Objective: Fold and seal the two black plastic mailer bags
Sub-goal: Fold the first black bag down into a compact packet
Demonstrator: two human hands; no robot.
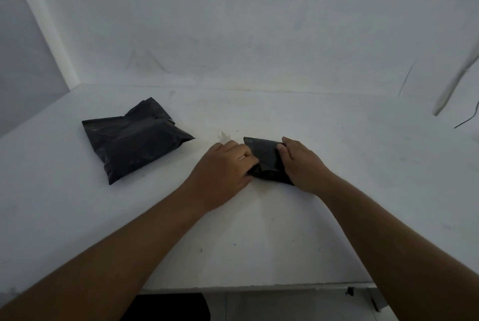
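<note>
There are two black mailer bags: one larger bag [134,142] and one smaller bag [267,157]. Two hands are in view, one left hand [223,173] and one right hand [303,165], each on a bare forearm, making two forearms. There is one white table [259,230]. At the far right are one thin dark wire [469,120] and one pale strip [451,87]. One dark object [168,306] shows below the table's near edge.
</note>
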